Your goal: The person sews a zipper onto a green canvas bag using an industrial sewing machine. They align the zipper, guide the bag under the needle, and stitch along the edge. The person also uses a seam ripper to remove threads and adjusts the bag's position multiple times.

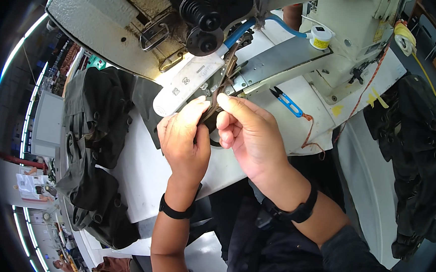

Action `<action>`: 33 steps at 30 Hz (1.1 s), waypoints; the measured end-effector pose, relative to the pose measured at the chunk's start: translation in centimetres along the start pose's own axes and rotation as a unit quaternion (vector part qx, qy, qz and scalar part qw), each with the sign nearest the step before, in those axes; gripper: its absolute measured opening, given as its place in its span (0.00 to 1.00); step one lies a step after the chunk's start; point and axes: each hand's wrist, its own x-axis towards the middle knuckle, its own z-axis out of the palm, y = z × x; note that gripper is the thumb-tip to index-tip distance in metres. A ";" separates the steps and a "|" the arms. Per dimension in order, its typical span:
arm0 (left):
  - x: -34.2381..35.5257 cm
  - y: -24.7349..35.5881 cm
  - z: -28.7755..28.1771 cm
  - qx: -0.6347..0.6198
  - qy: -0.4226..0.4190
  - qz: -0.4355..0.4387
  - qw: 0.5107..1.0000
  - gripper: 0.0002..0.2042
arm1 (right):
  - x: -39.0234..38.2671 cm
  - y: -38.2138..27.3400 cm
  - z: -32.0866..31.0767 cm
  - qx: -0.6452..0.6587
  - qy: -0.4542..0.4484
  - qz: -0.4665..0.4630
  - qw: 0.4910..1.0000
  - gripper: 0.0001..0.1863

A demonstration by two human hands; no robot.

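At the sewing machine point(104, 22), both my hands are at a dark fabric piece point(147, 106) with a brass-toothed zipper point(210, 113), close to the metal presser area point(207, 88). My left hand point(185, 133) has its fingers closed on the fabric and zipper, just below a white elongated plate point(175, 97). My right hand point(253, 141) pinches the zipper's dark tape between thumb and index, other fingers curled. The thumb tips are close together; what lies under the left fingers is partly hidden.
Blue thread snips point(291, 104) with a cord lie right of the hands on the white table point(134, 180). Dark garments are piled at left point(92, 122) and right point(418, 165). A small white container point(320, 38) sits on the machine. Other people appear small at the far left.
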 end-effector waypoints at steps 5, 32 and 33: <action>0.2 0.1 -0.3 0.025 -0.015 0.022 0.999 0.22 | 0.8 1.9 -0.1 -0.186 0.066 -0.213 0.957 0.08; -0.2 0.6 -0.2 0.033 0.014 0.014 0.999 0.20 | 0.9 1.8 -0.9 -0.183 0.013 -0.167 0.969 0.08; -0.2 0.6 -0.2 0.034 0.010 0.010 0.999 0.20 | 0.9 1.7 -0.8 -0.186 0.014 -0.166 0.968 0.08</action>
